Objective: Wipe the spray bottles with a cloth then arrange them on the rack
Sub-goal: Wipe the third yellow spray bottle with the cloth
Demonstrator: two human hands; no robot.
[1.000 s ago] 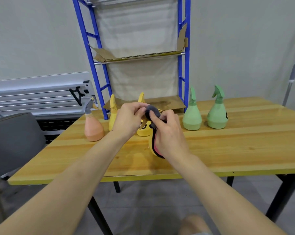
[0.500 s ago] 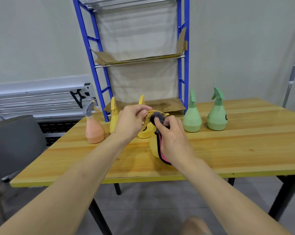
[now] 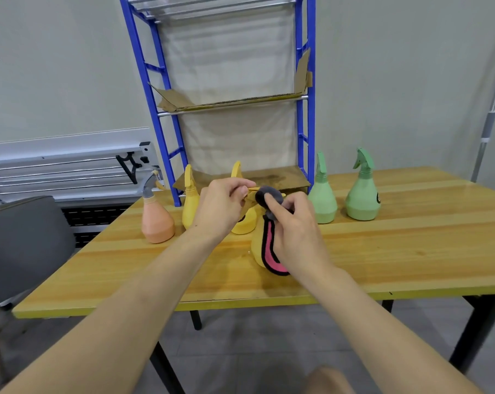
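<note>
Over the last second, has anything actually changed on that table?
Barely. The right hand has worked the dark cloth slightly along the top of the yellow bottle, while the left hand keeps pinching its nozzle. The orange bottle, both green bottles and the rack stayed put.

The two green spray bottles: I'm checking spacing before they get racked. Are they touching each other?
Apart. The head view shows bare tabletop between the left green bottle and the right green bottle.
</note>
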